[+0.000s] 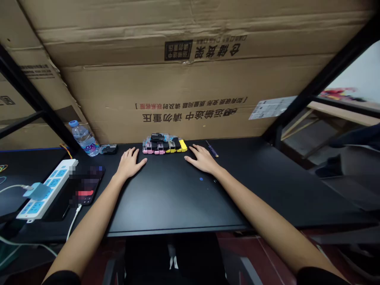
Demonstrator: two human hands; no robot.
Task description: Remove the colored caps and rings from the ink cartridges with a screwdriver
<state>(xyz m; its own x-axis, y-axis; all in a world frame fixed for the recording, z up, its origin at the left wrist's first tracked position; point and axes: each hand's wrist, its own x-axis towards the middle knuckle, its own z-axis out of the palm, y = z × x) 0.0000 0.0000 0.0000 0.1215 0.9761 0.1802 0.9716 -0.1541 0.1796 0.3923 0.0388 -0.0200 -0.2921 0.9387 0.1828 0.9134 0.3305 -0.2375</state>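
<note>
Both hands, left (128, 163) and right (203, 159), released, palms down, fingers spread. Between them, near the far edge: a cluster of small cartridge-like plastic pieces (163, 145), clear and black, with pink ends left, yellow right. Black matte surface (175, 194); dark slim screwdriver-like tool (211, 149) just beyond right hand. Toward far left corner, clear blue-capped bottle (85, 138); nearer, white-and-blue power strip (49, 190). Behind, printed brown cardboard (190, 83). Reddish floor (264, 253) below.
</note>
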